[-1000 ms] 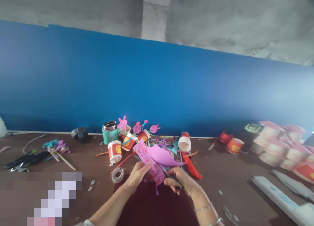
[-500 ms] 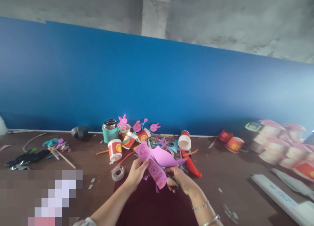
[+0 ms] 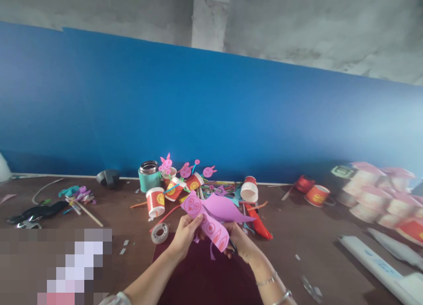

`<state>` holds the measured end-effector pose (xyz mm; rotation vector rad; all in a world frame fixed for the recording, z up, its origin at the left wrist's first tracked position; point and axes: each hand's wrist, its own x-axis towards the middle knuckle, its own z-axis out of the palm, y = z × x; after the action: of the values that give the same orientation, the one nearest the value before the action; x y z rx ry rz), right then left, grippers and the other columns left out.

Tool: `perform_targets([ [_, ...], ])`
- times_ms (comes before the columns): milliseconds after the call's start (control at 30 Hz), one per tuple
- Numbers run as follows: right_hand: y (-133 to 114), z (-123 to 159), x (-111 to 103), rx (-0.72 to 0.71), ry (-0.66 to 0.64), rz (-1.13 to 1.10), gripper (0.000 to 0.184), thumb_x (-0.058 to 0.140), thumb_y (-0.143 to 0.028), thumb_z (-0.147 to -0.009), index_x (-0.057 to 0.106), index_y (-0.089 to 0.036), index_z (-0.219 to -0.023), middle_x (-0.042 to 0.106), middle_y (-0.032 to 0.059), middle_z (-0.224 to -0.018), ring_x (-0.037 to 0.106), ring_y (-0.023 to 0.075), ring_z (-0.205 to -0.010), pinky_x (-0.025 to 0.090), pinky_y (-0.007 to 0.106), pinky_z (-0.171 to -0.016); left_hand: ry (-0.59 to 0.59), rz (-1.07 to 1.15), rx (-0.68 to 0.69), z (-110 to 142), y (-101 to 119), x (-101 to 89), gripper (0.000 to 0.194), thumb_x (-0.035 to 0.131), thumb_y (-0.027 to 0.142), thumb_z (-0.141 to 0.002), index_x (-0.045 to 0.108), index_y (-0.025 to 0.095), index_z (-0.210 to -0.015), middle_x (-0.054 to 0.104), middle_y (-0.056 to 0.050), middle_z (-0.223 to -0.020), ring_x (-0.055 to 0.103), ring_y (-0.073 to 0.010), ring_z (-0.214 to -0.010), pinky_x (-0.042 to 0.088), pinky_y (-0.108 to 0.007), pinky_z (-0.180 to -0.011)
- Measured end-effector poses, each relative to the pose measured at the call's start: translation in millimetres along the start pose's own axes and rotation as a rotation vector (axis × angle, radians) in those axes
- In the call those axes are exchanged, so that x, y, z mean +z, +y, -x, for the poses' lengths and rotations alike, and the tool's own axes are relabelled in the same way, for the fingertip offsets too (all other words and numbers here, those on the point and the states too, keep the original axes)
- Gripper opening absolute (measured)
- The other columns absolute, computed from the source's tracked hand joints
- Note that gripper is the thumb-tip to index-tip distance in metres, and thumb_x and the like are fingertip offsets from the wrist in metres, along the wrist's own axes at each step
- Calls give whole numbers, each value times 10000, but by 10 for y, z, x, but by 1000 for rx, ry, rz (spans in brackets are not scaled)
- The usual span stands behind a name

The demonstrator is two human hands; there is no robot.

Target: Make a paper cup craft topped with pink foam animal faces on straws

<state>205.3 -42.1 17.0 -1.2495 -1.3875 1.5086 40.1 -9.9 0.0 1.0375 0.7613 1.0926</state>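
Note:
A pink paper sheet (image 3: 211, 228) with red drawings, an animal face at its upper left and leaf-like shapes at its lower end, is pinched in my left hand (image 3: 185, 234), thumb on top. A broad pink flap (image 3: 226, 208) of the paper spreads away behind the drawn strip. My right hand (image 3: 240, 243) is closed around dark-handled scissors (image 3: 233, 247) at the strip's right edge; the blades are hidden behind the paper. A thin curl of pink paper (image 3: 212, 251) hangs beneath. Both hands are above a dark maroon mat (image 3: 205, 283).
Behind the paper lie red paper cups (image 3: 155, 202), pink animal cutouts (image 3: 208, 172) and a red pouch-like item (image 3: 261, 225). A tape roll (image 3: 160, 233) is by my left wrist. A teal jar (image 3: 149, 178) stands at the wall, a white power strip (image 3: 370, 261) to the right.
The scissors' blades, seen across the paper a second ago, have slipped out of sight behind it. My right hand has shifted slightly left, and the strip's lower end has swung right.

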Motion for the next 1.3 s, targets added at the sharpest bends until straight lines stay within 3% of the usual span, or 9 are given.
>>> perform_targets([
  [133,-154,38,106,-251,-108,-90,235,610,-314,-765,710,-119,-680,623,26,-547,521,105,-462,435,218,-453,-30,-23,-13,24,18,45,434,634,500,-707,596,102,-541,561,-26,-399,453,-72,-335,296,-186,-382],
  [233,-229,57,164,-332,-133,-83,272,612,-364,-796,728,-122,-750,664,49,-641,526,115,-489,439,236,-490,-15,-8,-28,47,36,74,434,632,492,-704,596,101,-519,563,-30,-389,440,-68,-328,295,-186,-384],
  [467,-109,17,169,-247,-81,-108,344,604,-435,-796,744,-122,-771,604,27,-507,472,107,-411,365,210,-391,-2,-24,-52,71,36,110,442,647,535,-653,550,134,-495,491,14,-338,379,-59,-312,276,-190,-379],
  [600,-24,-39,149,-267,-33,-124,326,639,-409,-773,733,-101,-727,605,27,-507,495,114,-430,425,245,-470,-2,-1,-73,57,17,112,419,659,537,-641,540,148,-540,472,34,-338,364,-56,-313,231,-188,-376],
  [767,-15,-41,146,-185,148,-212,342,755,-415,-640,708,-98,-758,645,33,-585,588,171,-556,457,285,-555,-1,23,-93,43,-7,75,366,669,498,-645,559,151,-612,503,34,-391,405,-67,-350,268,-188,-394],
  [967,-82,72,154,-135,159,-264,346,659,-459,-726,678,-156,-893,693,53,-754,638,210,-731,486,329,-700,8,25,-62,68,38,63,243,690,359,-650,591,147,-717,573,25,-539,447,-69,-420,289,-181,-406],
  [1033,-75,83,156,-70,83,-172,316,674,-453,-708,667,-164,-835,677,25,-658,623,169,-610,480,267,-580,38,67,-25,51,63,51,223,692,308,-646,594,158,-778,600,24,-589,485,-81,-451,319,-186,-423],
  [1133,-99,131,136,52,-191,-35,318,693,-427,-695,635,-134,-804,628,-9,-524,548,99,-411,341,160,-372,190,218,75,-26,130,-23,230,691,233,-618,594,165,-815,639,16,-669,573,-111,-572,416,-204,-543],
  [1300,-117,392,-69,163,-569,-5,390,758,-422,-603,673,-97,-803,610,3,-501,514,87,-369,305,154,-344,387,410,99,-150,278,-216,225,662,235,-597,593,162,-798,627,26,-595,592,-129,-548,427,-219,-536],
])
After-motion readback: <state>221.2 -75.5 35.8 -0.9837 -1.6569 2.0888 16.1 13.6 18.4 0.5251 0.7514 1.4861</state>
